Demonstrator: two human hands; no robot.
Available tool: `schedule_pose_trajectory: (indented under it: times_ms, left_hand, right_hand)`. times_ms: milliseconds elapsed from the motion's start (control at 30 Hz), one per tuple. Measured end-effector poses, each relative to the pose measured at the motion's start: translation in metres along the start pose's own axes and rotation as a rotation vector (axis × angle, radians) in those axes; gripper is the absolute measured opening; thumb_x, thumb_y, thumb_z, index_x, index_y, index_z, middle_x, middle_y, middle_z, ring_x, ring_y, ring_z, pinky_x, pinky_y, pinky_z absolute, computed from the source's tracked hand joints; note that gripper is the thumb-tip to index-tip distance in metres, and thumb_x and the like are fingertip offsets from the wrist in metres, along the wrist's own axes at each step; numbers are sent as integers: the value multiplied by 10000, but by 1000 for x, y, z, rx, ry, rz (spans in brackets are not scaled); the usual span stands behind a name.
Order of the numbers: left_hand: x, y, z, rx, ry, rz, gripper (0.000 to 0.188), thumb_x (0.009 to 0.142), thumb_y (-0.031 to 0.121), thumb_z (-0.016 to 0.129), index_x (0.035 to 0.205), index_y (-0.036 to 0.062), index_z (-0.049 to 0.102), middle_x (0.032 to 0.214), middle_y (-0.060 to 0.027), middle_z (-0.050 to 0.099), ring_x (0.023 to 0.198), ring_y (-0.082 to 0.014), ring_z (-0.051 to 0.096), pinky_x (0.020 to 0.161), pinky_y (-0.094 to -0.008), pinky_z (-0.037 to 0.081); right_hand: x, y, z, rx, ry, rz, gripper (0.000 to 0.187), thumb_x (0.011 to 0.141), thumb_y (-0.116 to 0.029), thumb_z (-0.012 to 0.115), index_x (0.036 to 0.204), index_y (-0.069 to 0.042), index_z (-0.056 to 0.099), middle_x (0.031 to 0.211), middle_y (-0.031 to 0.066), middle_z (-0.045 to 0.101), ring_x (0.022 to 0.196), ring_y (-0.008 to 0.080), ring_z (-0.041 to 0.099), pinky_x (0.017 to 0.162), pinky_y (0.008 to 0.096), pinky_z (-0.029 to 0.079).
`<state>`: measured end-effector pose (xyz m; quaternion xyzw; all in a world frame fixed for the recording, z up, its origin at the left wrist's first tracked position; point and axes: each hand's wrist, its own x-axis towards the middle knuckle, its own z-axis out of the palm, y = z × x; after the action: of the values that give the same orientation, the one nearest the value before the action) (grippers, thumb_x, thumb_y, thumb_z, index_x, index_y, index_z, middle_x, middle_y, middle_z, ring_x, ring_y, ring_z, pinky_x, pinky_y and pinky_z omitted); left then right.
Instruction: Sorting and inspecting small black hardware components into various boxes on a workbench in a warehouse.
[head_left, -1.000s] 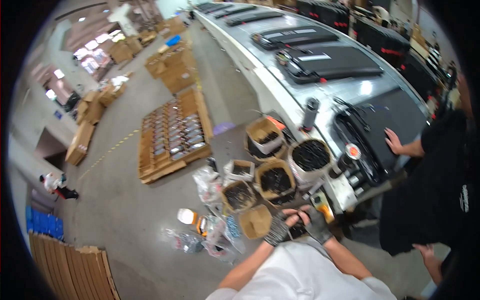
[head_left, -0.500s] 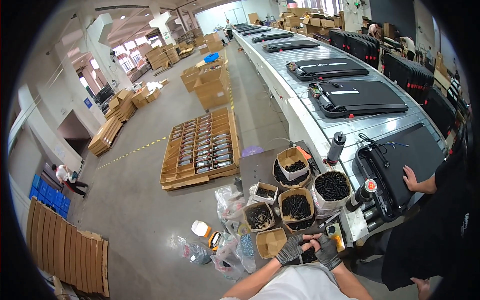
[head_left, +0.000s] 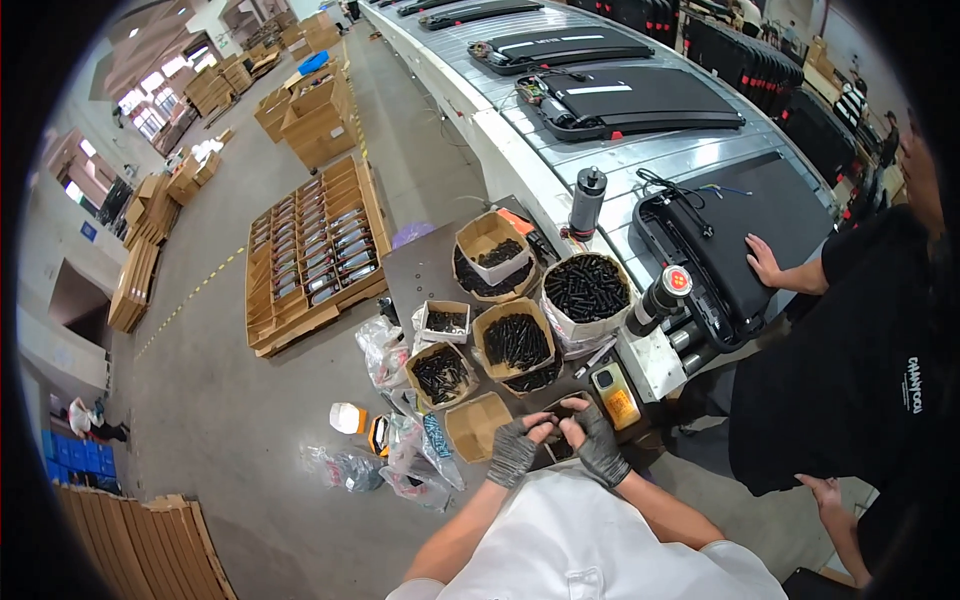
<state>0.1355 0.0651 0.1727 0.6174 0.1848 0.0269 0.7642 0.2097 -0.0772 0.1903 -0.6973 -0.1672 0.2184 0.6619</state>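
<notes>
My left hand (head_left: 518,448) and my right hand (head_left: 597,446), both in grey fingerless gloves, come together at the table's near edge. Their fingers are bent in a pinch, and anything between them is too small to make out. Below them sits a small box (head_left: 562,449) with dark contents, partly hidden by my hands. An open cardboard box (head_left: 478,426) stands by my left hand. Beyond it are boxes of black screw-like parts (head_left: 516,341) and a white-sided container of black cylindrical pieces (head_left: 586,288). A phone (head_left: 615,396) with a yellow-orange back lies beside my right hand.
On the right, a conveyor (head_left: 480,125) carries black flat machines (head_left: 740,240). A co-worker in a black shirt (head_left: 810,380) rests a hand on the nearest one. Motor-like cylinders (head_left: 588,203) stand at its edge. Plastic bags (head_left: 415,465) and a partitioned crate (head_left: 318,255) lie left on the floor.
The view has shifted, so the table and conveyor sit lower and further left. My hands stay close together over the small box, now slightly further apart. The co-worker's hand remains on the machine.
</notes>
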Motion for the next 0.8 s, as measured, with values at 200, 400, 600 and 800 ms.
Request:
schedule_pose_trajectory:
  times_ms: [200,400,600,800]
  left_hand:
    - [4,5,7,233,147,245,187,868,46,607,1053,21,622,1144,-97,607,794,-146,640,732,-257,498]
    - [9,25,19,121,154,108,192,880,21,584,1063,-35,590,1033,-130,581,638,-156,613,617,-256,515]
    - [21,23,2,985,123,374,168,788,20,636,952,-7,651,905,-142,514,766,-287,591,658,-378,494]
    - [32,14,-2,846,118,288,203,787,38,639,988,12,635,919,-159,536,796,-317,591,689,-398,488]
  right_hand:
    - [12,6,-6,408,-449,512,499,988,-516,322,828,-98,543,659,-31,457,605,61,412,553,211,328]
    - [25,14,-2,554,-478,497,485,996,-464,350,984,-50,602,714,-34,492,618,60,408,578,198,330]
    - [29,29,10,644,-362,498,455,998,-426,367,840,-69,601,704,-15,516,626,70,404,600,215,333]
    - [37,45,11,502,-283,561,458,971,-452,427,707,-99,551,615,-35,489,563,73,426,530,234,335]
